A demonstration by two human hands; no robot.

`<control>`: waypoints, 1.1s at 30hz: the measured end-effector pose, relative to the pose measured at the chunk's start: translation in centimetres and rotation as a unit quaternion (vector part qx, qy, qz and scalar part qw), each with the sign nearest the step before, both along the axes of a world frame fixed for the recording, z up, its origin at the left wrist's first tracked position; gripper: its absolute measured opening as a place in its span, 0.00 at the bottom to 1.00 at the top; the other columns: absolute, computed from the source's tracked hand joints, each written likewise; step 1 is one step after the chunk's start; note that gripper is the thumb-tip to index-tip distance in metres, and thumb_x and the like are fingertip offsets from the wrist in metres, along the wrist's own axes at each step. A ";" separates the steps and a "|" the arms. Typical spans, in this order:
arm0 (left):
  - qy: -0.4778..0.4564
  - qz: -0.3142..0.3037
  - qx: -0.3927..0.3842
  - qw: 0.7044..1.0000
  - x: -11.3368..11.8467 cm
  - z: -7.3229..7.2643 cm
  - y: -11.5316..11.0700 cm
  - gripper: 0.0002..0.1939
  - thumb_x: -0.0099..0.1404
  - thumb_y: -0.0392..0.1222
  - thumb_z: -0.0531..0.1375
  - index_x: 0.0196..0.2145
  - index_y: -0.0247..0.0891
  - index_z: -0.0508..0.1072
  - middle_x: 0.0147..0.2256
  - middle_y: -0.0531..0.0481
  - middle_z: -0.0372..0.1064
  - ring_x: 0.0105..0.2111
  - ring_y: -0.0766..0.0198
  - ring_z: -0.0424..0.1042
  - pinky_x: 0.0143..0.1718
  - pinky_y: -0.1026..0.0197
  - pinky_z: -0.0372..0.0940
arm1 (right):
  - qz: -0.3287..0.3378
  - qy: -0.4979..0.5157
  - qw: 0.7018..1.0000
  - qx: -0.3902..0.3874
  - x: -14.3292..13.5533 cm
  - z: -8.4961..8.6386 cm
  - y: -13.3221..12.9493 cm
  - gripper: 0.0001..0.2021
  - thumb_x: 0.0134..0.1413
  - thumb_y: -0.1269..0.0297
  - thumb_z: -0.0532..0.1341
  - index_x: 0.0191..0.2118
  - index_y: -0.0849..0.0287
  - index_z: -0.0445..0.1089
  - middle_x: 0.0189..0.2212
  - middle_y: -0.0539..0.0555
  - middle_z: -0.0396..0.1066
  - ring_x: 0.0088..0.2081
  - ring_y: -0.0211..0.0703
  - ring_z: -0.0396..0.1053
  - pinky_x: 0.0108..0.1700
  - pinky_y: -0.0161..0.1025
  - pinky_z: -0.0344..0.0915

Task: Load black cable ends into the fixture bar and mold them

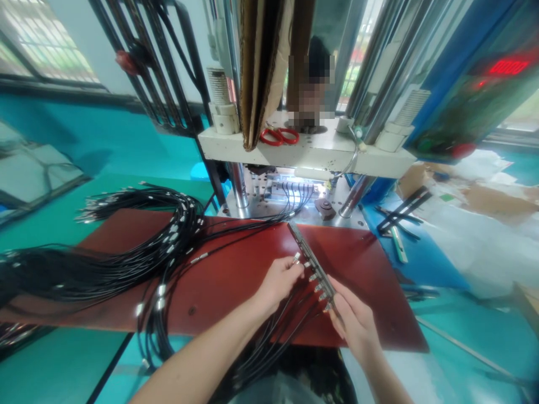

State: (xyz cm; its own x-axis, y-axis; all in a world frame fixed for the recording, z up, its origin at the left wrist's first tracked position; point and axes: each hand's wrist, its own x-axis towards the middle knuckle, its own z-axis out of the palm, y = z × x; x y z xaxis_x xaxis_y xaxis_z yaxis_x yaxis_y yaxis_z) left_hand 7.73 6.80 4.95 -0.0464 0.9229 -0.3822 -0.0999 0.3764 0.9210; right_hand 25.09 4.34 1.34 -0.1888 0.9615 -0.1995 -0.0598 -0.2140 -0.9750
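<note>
My right hand point(356, 317) grips the near end of a dark metal bar fixture point(310, 255), held slanted above the reddish-brown board point(362, 264). Several cable connectors point(319, 287) sit along the bar's left side, their black cables point(273, 331) hanging toward my lap. Thumb and fingers of my left hand point(280, 280) pinch a small silvery cable connector point(296, 258) close to the bar's left side. Whether that connector touches the bar is hard to tell.
A large bundle of black cables point(168, 241) lies across the board's left side. Behind stands a press point(303, 151) with red-handled scissors point(279, 136) on its white plate and cables in its lower fixture. Pliers point(400, 221) and a utility knife point(398, 244) lie on the right.
</note>
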 end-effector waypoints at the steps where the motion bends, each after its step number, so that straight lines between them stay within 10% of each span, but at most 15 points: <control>1: -0.005 0.002 -0.011 1.000 0.0 0.2 0.0 0.09 0.52 0.43 0.54 0.18 0.38 0.61 0.10 0.62 0.43 0.10 0.76 0.40 0.13 0.67 0.36 | 0.001 -0.008 1.000 0.004 0.0 -0.1 0.0 0.26 0.51 0.52 0.58 0.52 0.61 0.63 0.17 0.49 0.62 0.15 0.30 0.52 0.14 0.28 0.48; 14: -0.034 0.026 0.018 0.999 -0.2 -0.5 -0.2 0.10 0.53 0.43 0.55 0.19 0.34 0.64 0.11 0.62 0.46 0.11 0.77 0.42 0.14 0.69 0.39 | 0.061 -0.202 0.955 0.207 -0.3 1.1 0.1 0.20 0.56 0.59 0.53 0.53 0.59 0.64 0.18 0.48 0.63 0.21 0.35 0.61 0.26 0.33 0.64; 19: -0.067 0.030 0.040 0.997 -1.8 -0.3 -0.3 0.16 0.54 0.52 0.56 0.26 0.34 0.67 0.18 0.56 0.57 0.17 0.73 0.56 0.14 0.70 0.48 | 0.027 -0.106 0.990 0.085 -0.4 0.8 -0.1 0.24 0.52 0.53 0.56 0.52 0.60 0.64 0.19 0.49 0.64 0.20 0.36 0.59 0.19 0.31 0.59; 26: -0.284 0.104 0.039 0.953 -2.8 0.0 -0.2 0.14 0.54 0.50 0.58 0.29 0.40 0.57 0.16 0.63 0.45 0.13 0.77 0.42 0.13 0.71 0.34 | -0.016 -0.011 1.000 -0.022 0.0 0.3 0.0 0.27 0.46 0.50 0.61 0.52 0.59 0.65 0.18 0.49 0.63 0.15 0.31 0.53 0.13 0.29 0.50; 33: -0.205 0.065 0.021 0.976 -1.7 -0.6 -0.5 0.15 0.52 0.47 0.60 0.25 0.37 0.58 0.15 0.61 0.49 0.12 0.78 0.43 0.13 0.70 0.33 | -0.004 0.001 0.999 -0.044 -0.1 0.4 0.1 0.25 0.47 0.51 0.61 0.50 0.58 0.67 0.21 0.51 0.66 0.19 0.33 0.58 0.15 0.28 0.53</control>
State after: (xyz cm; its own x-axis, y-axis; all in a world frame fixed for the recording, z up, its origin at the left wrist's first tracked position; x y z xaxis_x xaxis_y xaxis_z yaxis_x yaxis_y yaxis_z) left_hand 6.06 6.33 4.36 -0.0149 0.9349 -0.3545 -0.5076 0.2984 0.8083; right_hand 25.01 4.45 1.75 -0.1815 0.9419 -0.2825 -0.0630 -0.2979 -0.9525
